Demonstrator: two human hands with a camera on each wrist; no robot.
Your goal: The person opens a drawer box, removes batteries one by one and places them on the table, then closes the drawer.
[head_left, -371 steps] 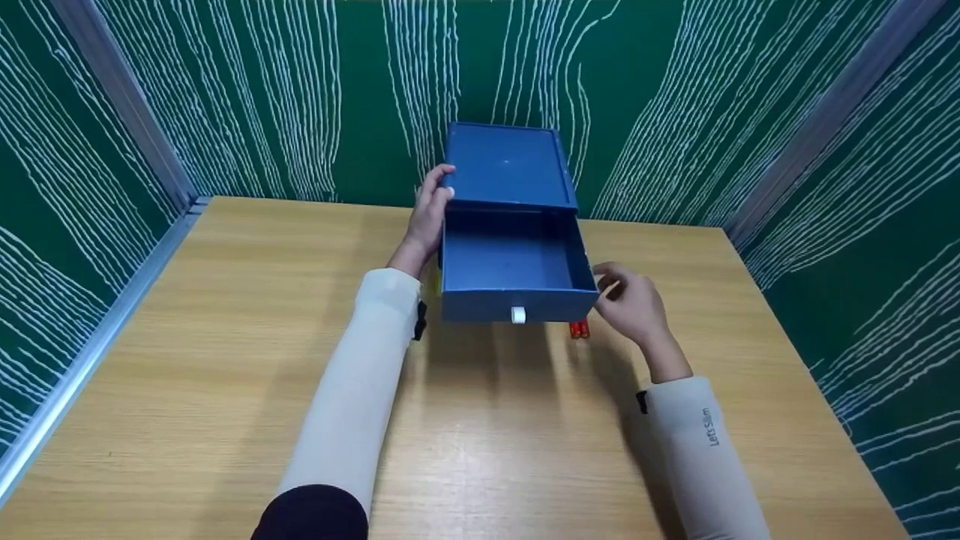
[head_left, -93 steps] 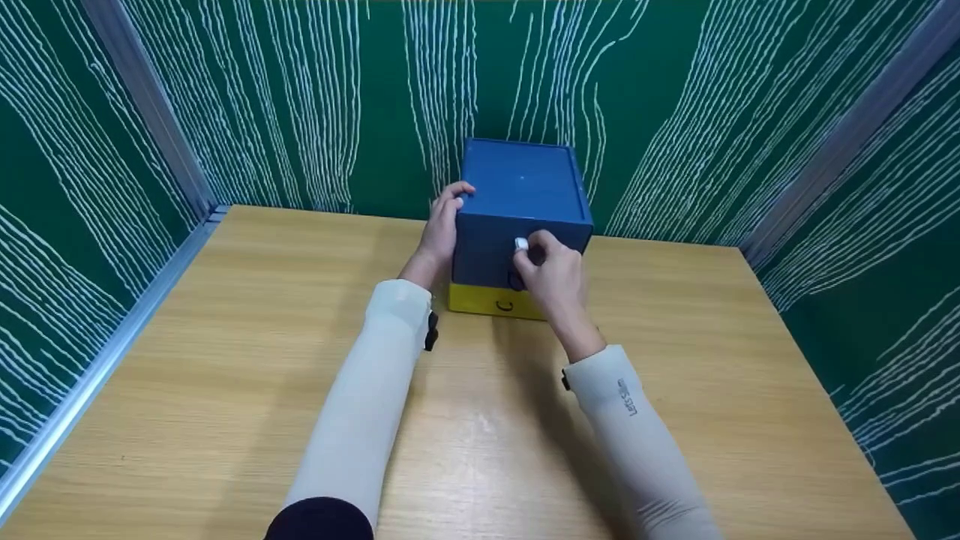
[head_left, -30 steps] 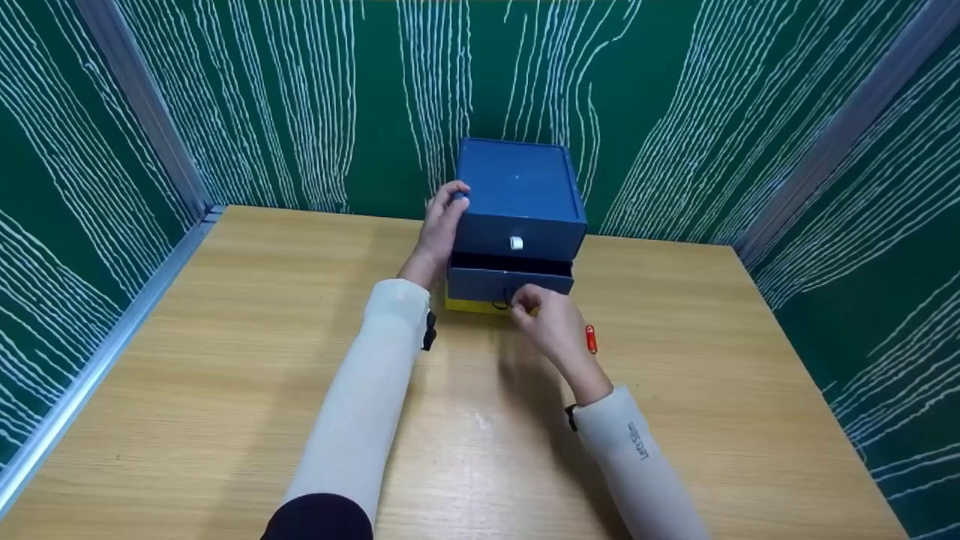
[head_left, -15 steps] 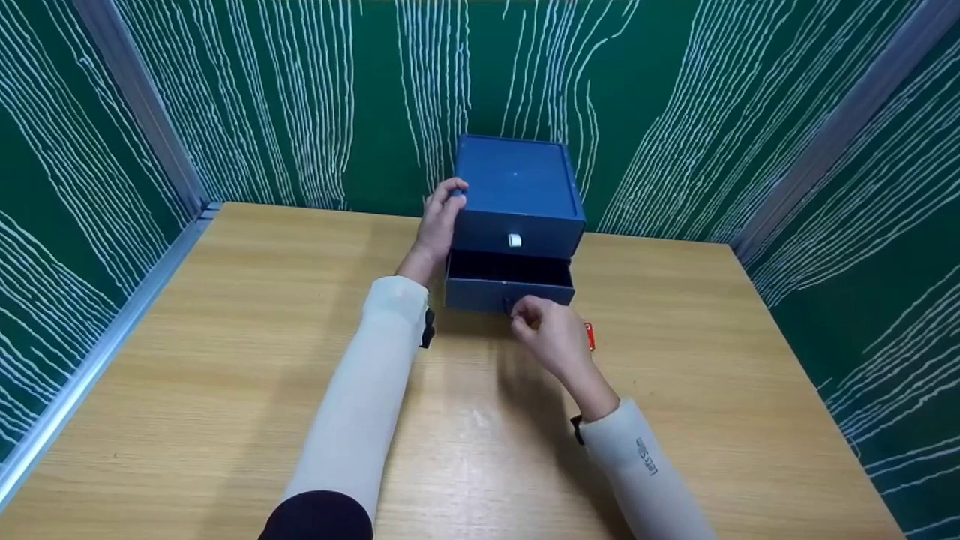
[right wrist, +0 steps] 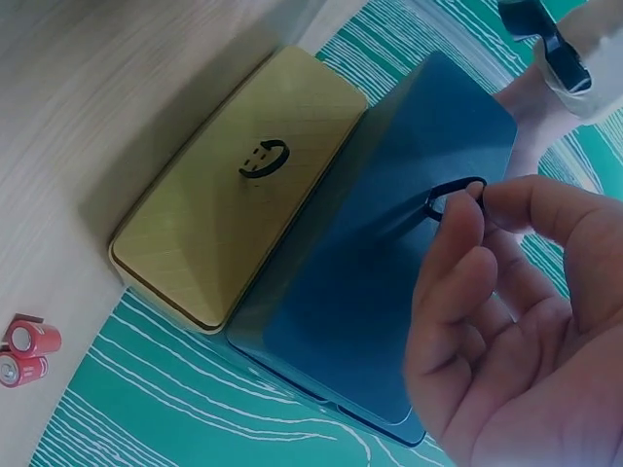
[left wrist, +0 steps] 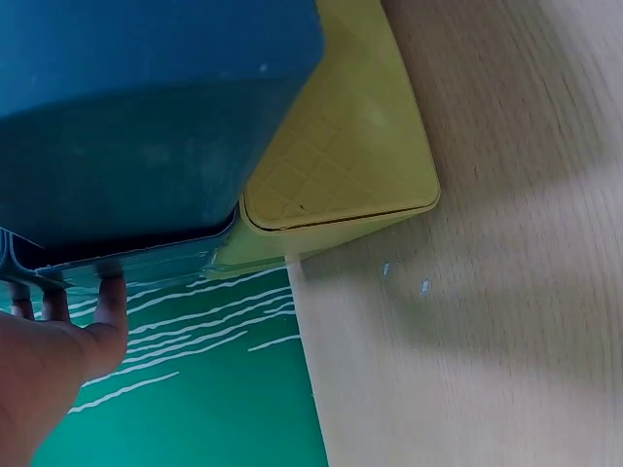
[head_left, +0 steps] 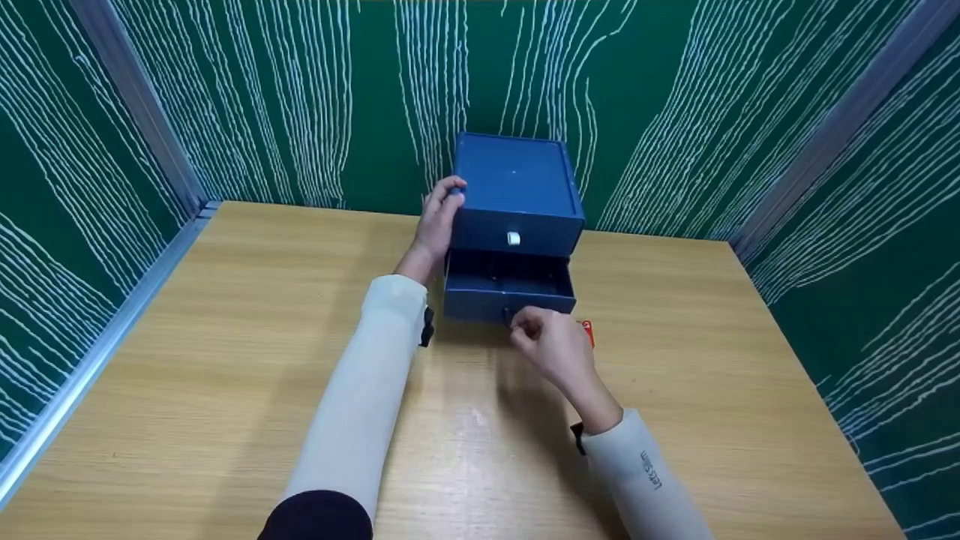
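The drawer cabinet is blue, its lower drawer navy with a black loop handle, the upper knob white. The bottom unit is yellow, diamond-latticed. Batteries: red. Tabletop: tan wood grain. Wall: green, wavy white lines. Sleeves: off-white.

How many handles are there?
3: a white knob on the top blue drawer, a black loop on the open blue drawer, another black loop on the yellow box. More could be hidden.
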